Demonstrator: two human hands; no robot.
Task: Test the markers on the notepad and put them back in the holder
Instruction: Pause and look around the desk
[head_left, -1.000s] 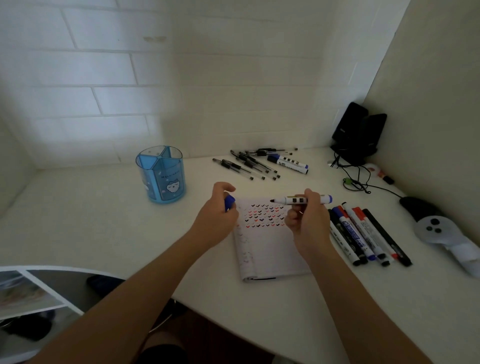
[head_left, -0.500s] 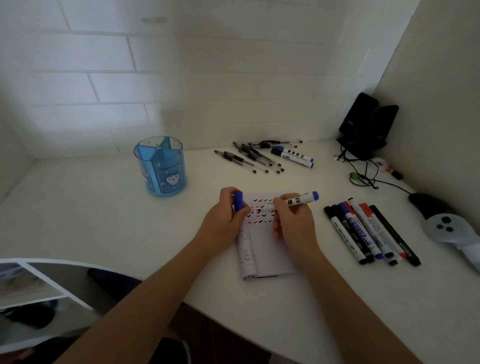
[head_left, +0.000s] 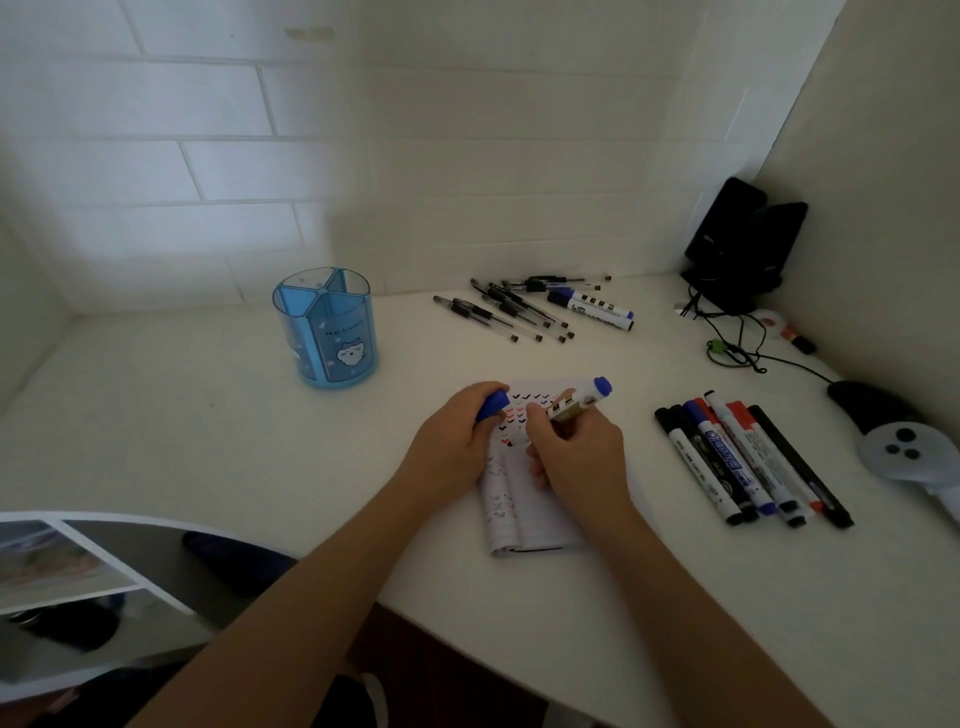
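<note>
A small notepad (head_left: 535, 525) with rows of red, blue and black check marks lies on the white desk. My right hand (head_left: 576, 457) grips a blue-ended white marker (head_left: 579, 401), its tip down on the page. My left hand (head_left: 452, 447) rests on the notepad's left edge and holds the marker's blue cap (head_left: 492, 405). The blue divided holder (head_left: 326, 328) stands empty to the upper left. Several markers (head_left: 748, 462) lie in a row to the right. Another blue marker (head_left: 592, 307) lies at the back.
Several black pens (head_left: 506, 312) lie scattered near the back wall. Black speakers (head_left: 743, 244) with cables (head_left: 737, 348) fill the right corner. A white controller (head_left: 904, 452) lies at the far right. The desk's front edge runs below my forearms.
My right hand has swung the marker from level above the notepad down onto the page. My left hand has moved onto the notepad's edge with the cap.
</note>
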